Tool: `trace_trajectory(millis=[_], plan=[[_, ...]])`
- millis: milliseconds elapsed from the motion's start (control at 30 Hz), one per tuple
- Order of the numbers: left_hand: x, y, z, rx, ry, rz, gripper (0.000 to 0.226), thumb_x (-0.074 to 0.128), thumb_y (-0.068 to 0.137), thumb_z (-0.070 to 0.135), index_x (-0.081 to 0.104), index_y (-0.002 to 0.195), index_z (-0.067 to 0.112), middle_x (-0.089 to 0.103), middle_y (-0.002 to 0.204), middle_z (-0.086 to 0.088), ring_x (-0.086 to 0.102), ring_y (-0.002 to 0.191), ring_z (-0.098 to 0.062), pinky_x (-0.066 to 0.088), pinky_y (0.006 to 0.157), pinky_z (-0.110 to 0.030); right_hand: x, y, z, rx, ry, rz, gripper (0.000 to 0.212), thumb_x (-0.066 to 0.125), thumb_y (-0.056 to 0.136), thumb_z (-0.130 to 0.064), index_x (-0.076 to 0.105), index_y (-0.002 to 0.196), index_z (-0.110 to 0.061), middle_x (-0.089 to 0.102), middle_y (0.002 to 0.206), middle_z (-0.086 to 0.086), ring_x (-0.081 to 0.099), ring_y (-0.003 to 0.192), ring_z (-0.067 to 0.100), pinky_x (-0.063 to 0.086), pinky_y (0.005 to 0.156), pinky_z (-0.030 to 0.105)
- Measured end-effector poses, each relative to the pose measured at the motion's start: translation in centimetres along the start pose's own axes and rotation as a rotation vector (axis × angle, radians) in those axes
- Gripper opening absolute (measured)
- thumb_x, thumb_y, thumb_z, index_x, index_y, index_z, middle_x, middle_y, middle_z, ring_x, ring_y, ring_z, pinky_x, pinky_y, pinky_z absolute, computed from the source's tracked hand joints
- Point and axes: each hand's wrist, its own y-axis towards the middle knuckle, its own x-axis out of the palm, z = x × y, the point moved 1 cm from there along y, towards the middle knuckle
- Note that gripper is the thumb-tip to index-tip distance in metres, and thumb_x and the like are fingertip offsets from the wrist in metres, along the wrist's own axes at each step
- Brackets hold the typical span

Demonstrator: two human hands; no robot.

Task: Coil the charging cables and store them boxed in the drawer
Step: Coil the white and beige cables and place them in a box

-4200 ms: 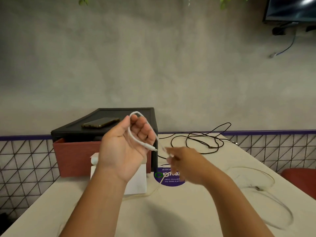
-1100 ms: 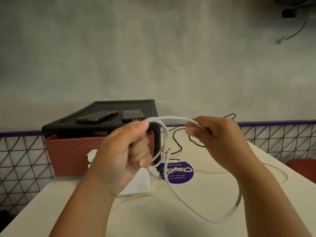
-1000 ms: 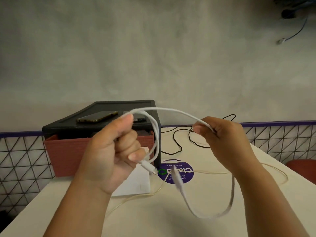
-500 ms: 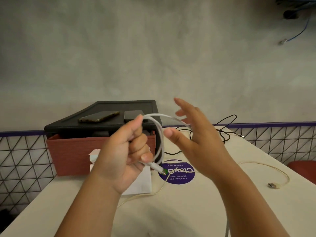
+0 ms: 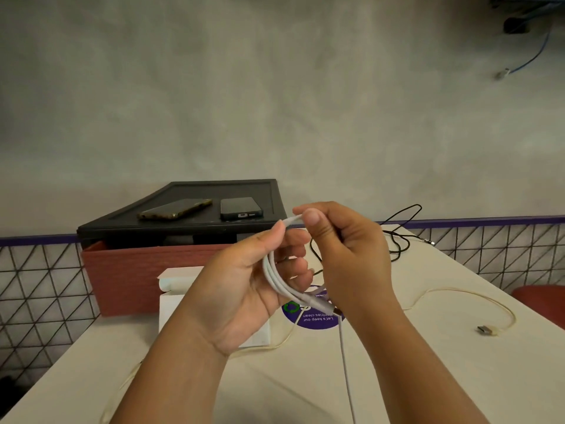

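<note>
Beneath both grips lies the pale, matt table (image 5: 443, 377), which carries everything. Beyond the left grip stands a black plastic cabinet (image 5: 195, 189). Its ribbed red drawer (image 5: 137, 280) appears drawn slightly out, likely ready to take the boxed cables. Two dark phones (image 5: 174, 209) lie flat on the cabinet top. Between that drawer and the left grip sits a white cardboard box (image 5: 174, 307), flap up, close at hand for packing.

The left grip (image 5: 241, 289) is closed around the white cable (image 5: 275, 278), fingers curled through several round loops so they sit stacked. The right grip (image 5: 351, 258) pinches the uppermost turn between thumb and forefinger, just beside the left thumb, seemingly laying it onto the bundle. Below the grips one free length of this smooth, rubbery cord hangs straight down out of view, so the coiling looks part done.

Right of the right grip a thin cream cable (image 5: 458, 293) curves loosely over the table. Beyond that grip a wiry black cable (image 5: 397, 240) lies tangled. Both are uncoiled. Smallest, a metal-tipped plug (image 5: 330, 309) juts from the bundle under the right grip.
</note>
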Motion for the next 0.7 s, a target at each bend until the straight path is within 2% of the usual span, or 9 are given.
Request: trace_trajectory(millis=[67, 167, 300, 400, 500, 567, 633, 700], plan=[[-0.1, -0.2, -0.1, -0.043, 0.007, -0.061, 0.027, 0.057, 0.074, 0.025, 0.073, 0.069, 0.004, 0.053, 0.056, -0.004, 0.048, 0.04, -0.008, 0.051, 0.049, -0.022, -0.2, 0.1, -0.1, 0.02, 0.0, 0.024, 0.024, 0.056, 0.089, -0.021, 0.064, 0.067, -0.017, 0.055, 0.052, -0.011, 0.049, 0.051, -0.001, 0.036, 0.051, 0.007], [0.0, -0.2, -0.1, -0.094, 0.003, -0.159, 0.025, 0.061, 0.075, 0.028, 0.073, 0.075, 0.006, 0.04, 0.044, 0.002, 0.033, 0.03, -0.005, 0.048, 0.046, -0.022, -0.5, 0.2, 0.0, 0.03, -0.024, 0.058, 0.033, 0.055, 0.087, -0.029, 0.057, 0.063, -0.005, 0.04, 0.042, -0.013, 0.037, 0.043, 0.003, 0.029, 0.045, 0.009], [0.1, -0.1, -0.3, -0.071, -0.058, -0.117, 0.029, 0.055, 0.076, 0.03, 0.07, 0.07, 0.006, 0.024, 0.039, 0.008, 0.022, 0.028, -0.002, 0.035, 0.036, -0.017, -0.4, 0.4, 0.3, 0.045, 0.02, 0.059, 0.032, 0.056, 0.089, -0.031, 0.058, 0.061, -0.015, 0.042, 0.044, -0.014, 0.037, 0.044, 0.002, 0.029, 0.046, 0.01], [0.2, 0.0, -0.2, -0.024, -0.141, -0.093, 0.031, 0.05, 0.076, 0.029, 0.07, 0.071, 0.006, 0.023, 0.038, 0.008, 0.018, 0.028, -0.002, 0.031, 0.035, -0.015, -0.6, 0.4, 0.7, 0.042, 0.067, 0.043, 0.028, 0.055, 0.089, -0.029, 0.062, 0.068, -0.012, 0.044, 0.047, -0.013, 0.037, 0.046, 0.001, 0.03, 0.046, 0.01], [-0.4, 0.1, -0.2, -0.013, -0.227, -0.138, 0.032, 0.053, 0.078, 0.029, 0.071, 0.078, 0.004, 0.026, 0.038, 0.007, 0.01, 0.035, -0.006, 0.034, 0.036, -0.016, -1.0, 0.6, 0.8, 0.008, 0.046, 0.019, 0.023, 0.054, 0.093, -0.016, 0.064, 0.072, -0.014, 0.054, 0.053, -0.013, 0.044, 0.049, 0.0, 0.034, 0.048, 0.008], [-1.2, 0.4, -0.4, -0.048, -0.311, -0.271, 0.028, 0.059, 0.081, 0.024, 0.07, 0.092, 0.0, 0.036, 0.041, 0.005, 0.017, 0.038, -0.006, 0.041, 0.042, -0.018, -1.1, 0.6, 0.9, -0.044, -0.009, -0.007, 0.021, 0.053, 0.092, -0.018, 0.063, 0.073, -0.021, 0.057, 0.059, -0.014, 0.048, 0.053, -0.002, 0.035, 0.051, 0.007], [-1.6, 0.7, -0.5, -0.089, -0.376, -0.4, 0.034, 0.052, 0.093, 0.021, 0.062, 0.113, -0.004, 0.044, 0.051, -0.001, 0.027, 0.043, -0.008, 0.049, 0.06, -0.022, -1.2, 0.7, 1.5, -0.041, -0.059, -0.034, 0.022, 0.051, 0.092, -0.023, 0.06, 0.072, -0.027, 0.054, 0.056, -0.016, 0.045, 0.052, 0.0, 0.035, 0.05, 0.009], [-2.2, 0.6, -0.1, -0.022, -0.351, -0.348, 0.042, 0.037, 0.101, 0.022, 0.048, 0.129, -0.007, 0.05, 0.062, -0.007, 0.036, 0.05, -0.012, 0.047, 0.085, -0.027, -1.5, 0.8, 2.2, 0.07, -0.155, -0.094, 0.027, 0.05, 0.095, -0.024, 0.059, 0.071, -0.032, 0.049, 0.05, -0.014, 0.041, 0.047, 0.001, 0.033, 0.047, 0.013]])
